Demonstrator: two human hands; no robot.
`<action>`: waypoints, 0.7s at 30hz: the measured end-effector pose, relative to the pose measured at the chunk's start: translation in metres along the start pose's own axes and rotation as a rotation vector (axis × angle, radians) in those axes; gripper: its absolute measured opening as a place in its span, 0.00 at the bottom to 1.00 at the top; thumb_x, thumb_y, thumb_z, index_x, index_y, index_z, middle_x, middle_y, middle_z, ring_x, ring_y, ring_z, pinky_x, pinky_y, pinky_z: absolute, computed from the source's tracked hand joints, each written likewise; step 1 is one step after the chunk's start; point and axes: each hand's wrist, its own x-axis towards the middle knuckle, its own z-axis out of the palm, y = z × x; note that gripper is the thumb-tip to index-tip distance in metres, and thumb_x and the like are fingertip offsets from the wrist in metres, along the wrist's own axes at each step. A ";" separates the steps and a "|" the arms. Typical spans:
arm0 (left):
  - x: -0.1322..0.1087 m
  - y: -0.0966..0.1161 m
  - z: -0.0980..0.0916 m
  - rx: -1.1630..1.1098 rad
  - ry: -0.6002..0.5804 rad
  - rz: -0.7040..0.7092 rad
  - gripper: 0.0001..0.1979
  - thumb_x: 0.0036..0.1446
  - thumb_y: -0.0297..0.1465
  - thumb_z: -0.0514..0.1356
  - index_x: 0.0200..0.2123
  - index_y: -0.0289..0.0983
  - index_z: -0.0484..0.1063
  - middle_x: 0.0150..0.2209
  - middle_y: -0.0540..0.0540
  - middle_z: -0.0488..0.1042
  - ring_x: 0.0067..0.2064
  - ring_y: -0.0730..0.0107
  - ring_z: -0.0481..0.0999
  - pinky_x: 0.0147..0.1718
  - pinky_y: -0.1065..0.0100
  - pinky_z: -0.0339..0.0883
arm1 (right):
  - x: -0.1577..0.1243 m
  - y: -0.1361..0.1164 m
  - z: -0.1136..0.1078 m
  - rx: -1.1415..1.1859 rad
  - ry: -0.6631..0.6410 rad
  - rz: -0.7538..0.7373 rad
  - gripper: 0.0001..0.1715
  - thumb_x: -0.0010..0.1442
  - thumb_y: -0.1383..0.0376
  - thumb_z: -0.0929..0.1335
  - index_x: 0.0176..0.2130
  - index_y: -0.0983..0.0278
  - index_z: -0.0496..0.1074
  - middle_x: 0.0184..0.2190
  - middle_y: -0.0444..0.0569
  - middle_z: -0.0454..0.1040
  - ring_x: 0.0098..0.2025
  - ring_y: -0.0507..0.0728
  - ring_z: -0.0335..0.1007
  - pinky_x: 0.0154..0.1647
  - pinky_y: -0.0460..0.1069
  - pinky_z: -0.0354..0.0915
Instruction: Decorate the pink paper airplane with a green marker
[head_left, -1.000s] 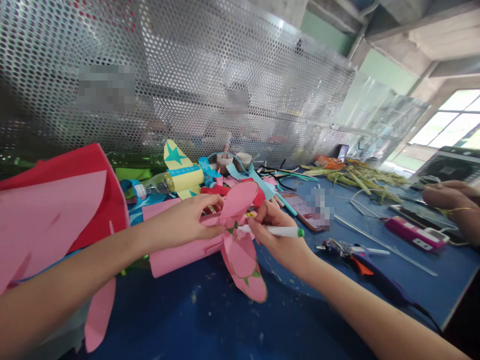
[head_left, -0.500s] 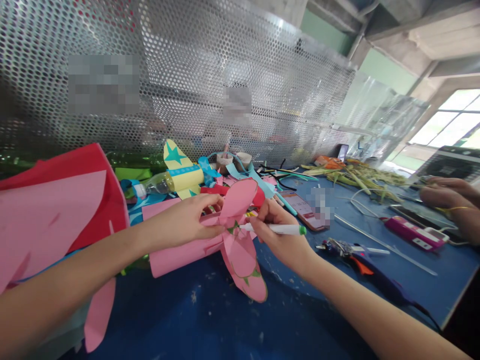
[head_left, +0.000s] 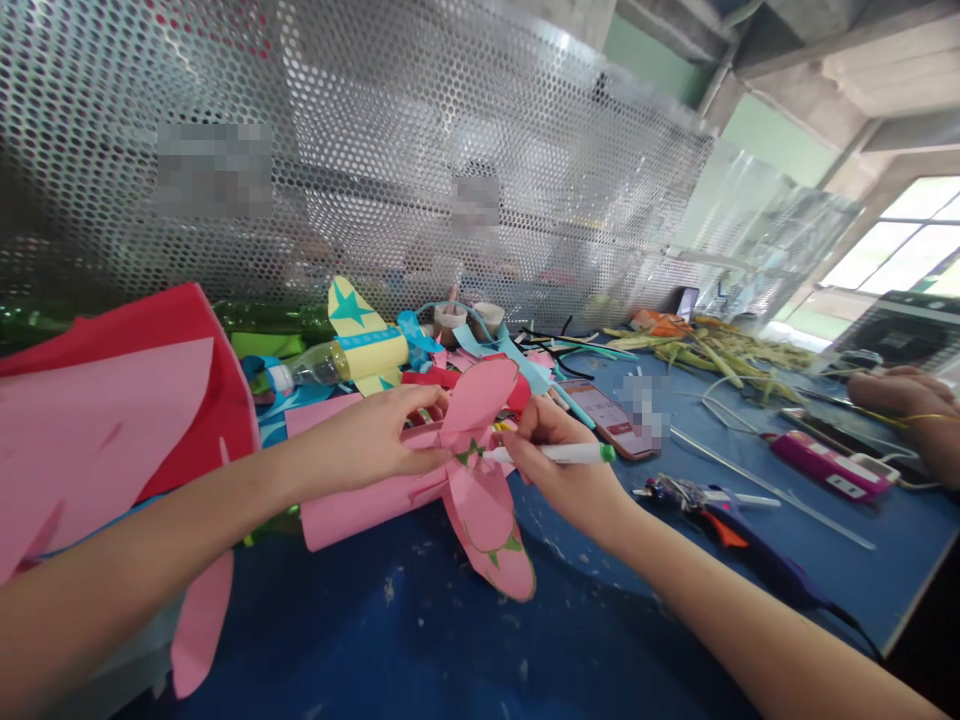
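Note:
A pink paper craft (head_left: 360,515), a rolled tube with petal-like fins, lies across the middle of the blue table. My left hand (head_left: 390,430) grips the tube near the base of the fins, fingers curled over its far side. Between the fingers of my right hand (head_left: 559,455) is a white marker (head_left: 577,454) with a green end. The marker's tip meets the craft where the fins join, at a small green drawn mark (head_left: 471,454). One lower fin (head_left: 514,570) carries green patches and a green outline along its edge.
Red and pink paper sheets (head_left: 187,400) stand at left. Behind the craft lies a yellow paper-wrapped bottle (head_left: 367,352). To the right are a phone (head_left: 611,415), a hot glue gun (head_left: 750,545) and a magenta power strip (head_left: 832,465). Another person's hand (head_left: 900,395) is at far right.
Both hands and the craft stay almost in place, with the marker tip still at the green mark. The other person's hand at the right has shifted slightly.

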 end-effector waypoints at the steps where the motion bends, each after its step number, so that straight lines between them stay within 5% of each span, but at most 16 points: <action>1: 0.000 0.000 0.000 -0.002 -0.003 -0.001 0.15 0.54 0.42 0.60 0.42 0.39 0.71 0.48 0.44 0.77 0.47 0.54 0.77 0.42 0.63 0.69 | 0.000 0.000 0.000 0.001 0.003 -0.006 0.14 0.54 0.66 0.67 0.23 0.58 0.57 0.16 0.36 0.60 0.19 0.49 0.54 0.21 0.45 0.53; 21: 0.000 0.004 -0.001 0.013 -0.022 -0.057 0.20 0.53 0.43 0.60 0.47 0.39 0.71 0.51 0.42 0.76 0.49 0.52 0.76 0.43 0.62 0.68 | 0.001 0.000 -0.001 -0.004 -0.023 0.003 0.14 0.55 0.64 0.67 0.24 0.58 0.57 0.16 0.35 0.60 0.19 0.49 0.55 0.21 0.46 0.52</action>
